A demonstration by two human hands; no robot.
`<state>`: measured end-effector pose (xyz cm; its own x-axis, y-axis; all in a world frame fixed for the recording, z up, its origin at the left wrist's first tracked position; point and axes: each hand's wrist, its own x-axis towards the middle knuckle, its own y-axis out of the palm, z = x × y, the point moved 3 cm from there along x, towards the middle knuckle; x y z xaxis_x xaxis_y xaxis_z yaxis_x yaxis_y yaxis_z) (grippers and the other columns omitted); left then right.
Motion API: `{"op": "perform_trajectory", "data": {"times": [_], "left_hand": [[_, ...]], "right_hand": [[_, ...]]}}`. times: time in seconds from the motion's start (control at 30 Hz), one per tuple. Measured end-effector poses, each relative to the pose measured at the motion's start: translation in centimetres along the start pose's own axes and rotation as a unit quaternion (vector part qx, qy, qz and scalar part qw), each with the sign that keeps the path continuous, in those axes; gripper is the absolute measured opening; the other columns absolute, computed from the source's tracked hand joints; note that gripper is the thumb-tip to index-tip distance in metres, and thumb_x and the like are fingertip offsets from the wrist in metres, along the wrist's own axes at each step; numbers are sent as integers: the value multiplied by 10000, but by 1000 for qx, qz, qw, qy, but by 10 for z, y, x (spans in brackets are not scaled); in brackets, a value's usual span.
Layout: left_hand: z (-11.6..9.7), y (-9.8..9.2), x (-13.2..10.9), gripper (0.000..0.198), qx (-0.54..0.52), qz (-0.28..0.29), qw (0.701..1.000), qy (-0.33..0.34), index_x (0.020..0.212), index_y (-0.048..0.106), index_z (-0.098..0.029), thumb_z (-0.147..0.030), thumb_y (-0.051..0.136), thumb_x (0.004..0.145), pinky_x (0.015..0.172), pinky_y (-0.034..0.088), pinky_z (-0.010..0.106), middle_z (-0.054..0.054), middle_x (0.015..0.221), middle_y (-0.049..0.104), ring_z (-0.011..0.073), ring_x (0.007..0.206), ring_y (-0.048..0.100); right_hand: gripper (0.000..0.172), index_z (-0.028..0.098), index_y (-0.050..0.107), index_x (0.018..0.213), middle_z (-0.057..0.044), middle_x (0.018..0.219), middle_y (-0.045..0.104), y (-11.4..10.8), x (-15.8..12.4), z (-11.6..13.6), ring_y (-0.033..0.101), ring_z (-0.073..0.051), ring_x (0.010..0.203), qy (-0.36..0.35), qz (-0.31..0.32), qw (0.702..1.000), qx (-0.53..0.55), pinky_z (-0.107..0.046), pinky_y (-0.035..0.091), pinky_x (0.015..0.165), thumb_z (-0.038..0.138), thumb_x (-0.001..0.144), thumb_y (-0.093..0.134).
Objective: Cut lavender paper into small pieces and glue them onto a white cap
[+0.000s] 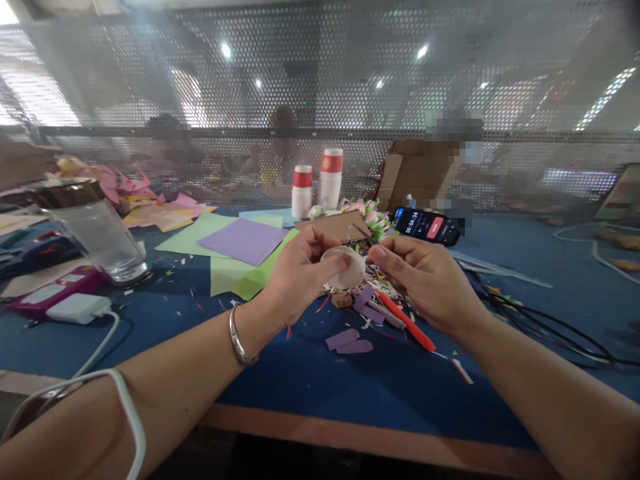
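Note:
Over the middle of the table, my left hand [305, 273] pinches a round white paper cup [345, 272] between thumb and fingers, its circular end turned toward me. Close to its right, my right hand [417, 277] is closed in a pinch, with a thin, dark, pointed blade [365, 232] sticking out leftward from the fingers. The handle of this tool is hidden. Below the hands lie a red-orange stick-like tool [407, 323], small purple paper strips [349, 341] and a heap of coloured paper scraps.
Two stacks of paper cups [301, 193] stand behind the hands. Purple and green sheets [243, 240] lie to the left, near a glass of water [100, 233] and a power strip [60, 293]. A phone [427, 227] and black cables [545, 320] are on the right.

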<state>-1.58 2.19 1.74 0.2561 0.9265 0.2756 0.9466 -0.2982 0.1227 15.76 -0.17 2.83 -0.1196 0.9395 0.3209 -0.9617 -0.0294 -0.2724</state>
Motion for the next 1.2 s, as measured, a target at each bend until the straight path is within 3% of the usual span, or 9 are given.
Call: {"op": "perform_trajectory", "data": {"times": [0.17, 0.33, 0.9, 1.2], "left_hand": [[-3, -3, 1, 345, -38, -26, 999, 8, 939, 475, -201, -235, 759, 745, 617, 460, 237, -28, 749, 638, 95, 653, 609], [-8, -4, 1, 378, -40, -6, 999, 36, 966, 452, -221, -239, 767, 758, 624, 482, 243, -43, 746, 653, 93, 642, 612], [-9, -4, 1, 362, -33, 12, 997, 72, 976, 439, -224, -230, 750, 791, 632, 484, 231, -41, 756, 657, 86, 646, 603], [-14, -5, 0, 364, 19, 6, 990, 137, 1003, 416, -221, -180, 716, 801, 617, 488, 223, -37, 764, 661, 90, 651, 606]], "right_hand": [[482, 198, 640, 746, 28, 588, 454, -2, 1, 7, 346, -105, 529, -52, 6, 994, -95, -277, 275, 494, 660, 877, 599], [430, 206, 662, 770, -14, 684, 579, -2, 1, 7, 471, -143, 627, -78, 8, 982, -174, -280, 357, 554, 605, 912, 583], [387, 200, 685, 844, -11, 717, 612, -6, -1, 7, 491, -134, 640, -100, 10, 972, -211, -278, 364, 566, 569, 922, 602], [370, 189, 694, 852, -1, 705, 611, -5, -1, 6, 494, -122, 636, -112, -5, 973, -203, -261, 372, 565, 547, 915, 626]]}}
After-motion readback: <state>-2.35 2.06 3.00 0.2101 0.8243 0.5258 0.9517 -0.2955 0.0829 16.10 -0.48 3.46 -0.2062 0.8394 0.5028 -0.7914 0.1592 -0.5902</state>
